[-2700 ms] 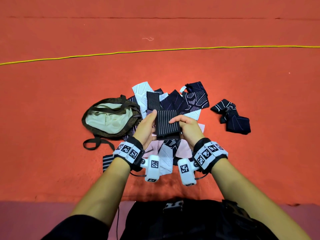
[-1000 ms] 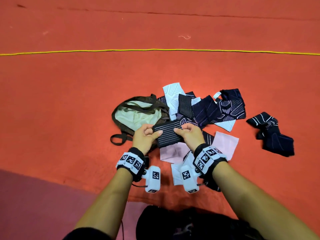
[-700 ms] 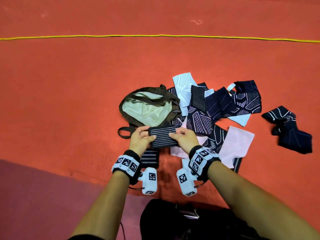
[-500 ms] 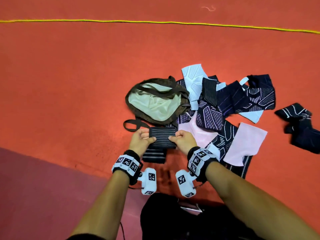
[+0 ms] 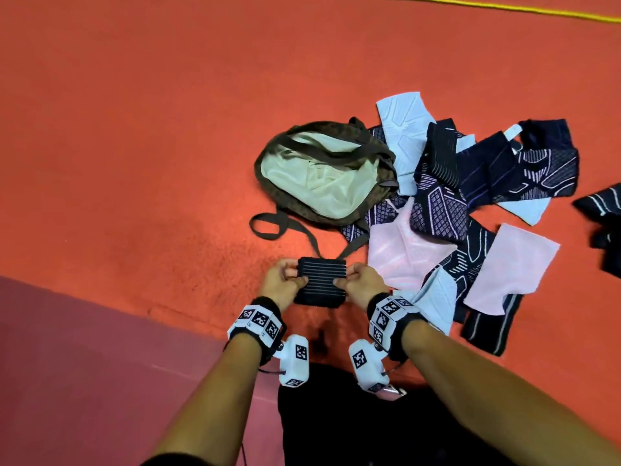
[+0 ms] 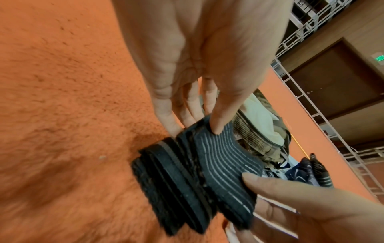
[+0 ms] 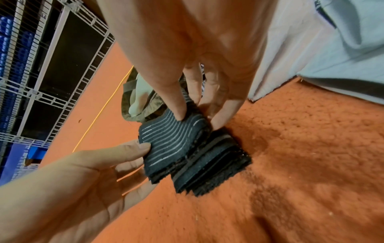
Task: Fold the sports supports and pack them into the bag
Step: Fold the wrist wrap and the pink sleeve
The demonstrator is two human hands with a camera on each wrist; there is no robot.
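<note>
While both hands [image 5: 284, 283] [image 5: 361, 282] pinch its ends, the striped support [image 5: 322, 275] has come down onto a folded stack just below the bag [image 5: 312, 210]; packing follows.

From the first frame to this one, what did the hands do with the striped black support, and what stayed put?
Both hands, left hand and right hand, carried the striped support off the pile toward the person, turned it crosswise, and lowered it onto another folded black support on the mat. Grip never released. The bag and pile stayed put.
</note>
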